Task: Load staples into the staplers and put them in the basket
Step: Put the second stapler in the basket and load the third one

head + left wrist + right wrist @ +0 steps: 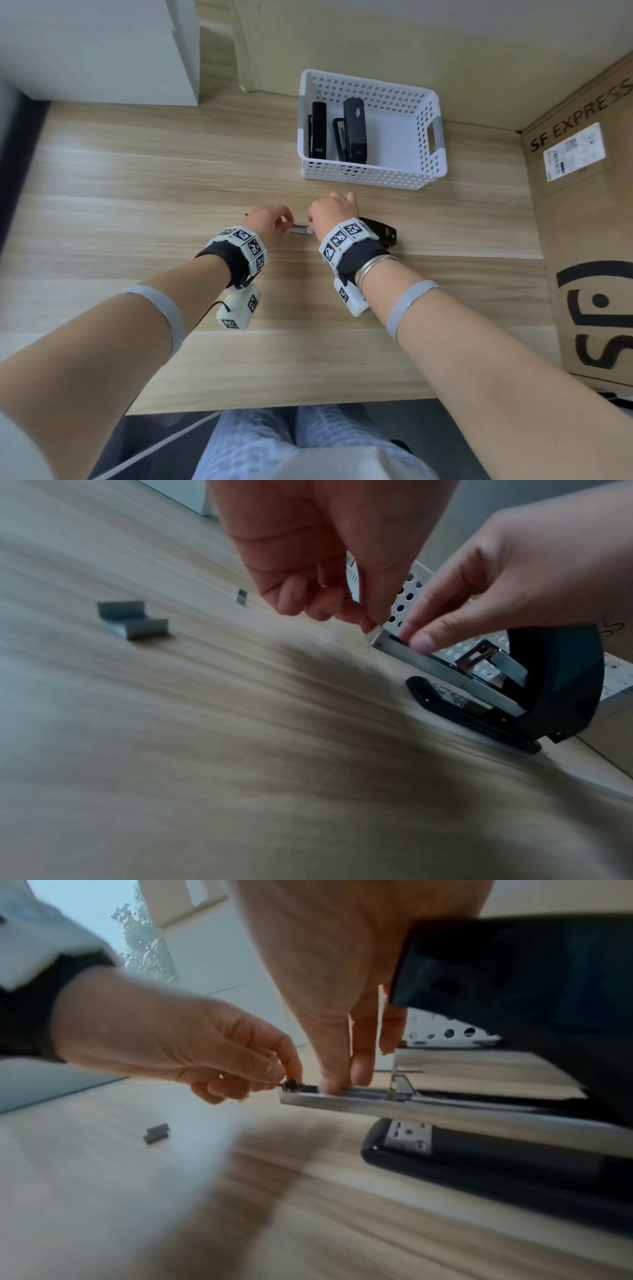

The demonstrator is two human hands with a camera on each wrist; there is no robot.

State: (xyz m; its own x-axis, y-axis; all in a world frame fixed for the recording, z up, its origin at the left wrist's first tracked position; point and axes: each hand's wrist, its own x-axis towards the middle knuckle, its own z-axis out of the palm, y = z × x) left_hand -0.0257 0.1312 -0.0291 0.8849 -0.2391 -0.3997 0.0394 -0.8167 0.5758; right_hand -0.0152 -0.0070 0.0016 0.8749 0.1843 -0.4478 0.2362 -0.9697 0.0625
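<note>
The open black stapler (514, 1172) is lying on the wooden table (137, 192) just in front of the white perforated basket (424, 171), its lid swung up and its metal staple channel (445, 1110) sticking out toward the left. The left hand (270, 222) is pinching the free end of that channel between thumb and curled fingertips; whether it is holding staples there is not clear. The right hand (334, 212) is pressing thumb and forefinger down onto the channel's top, pinching it. Three black staplers (354, 128) are lying inside the basket. Loose staple strips (133, 620) are sitting on the table, left of the hands.
</note>
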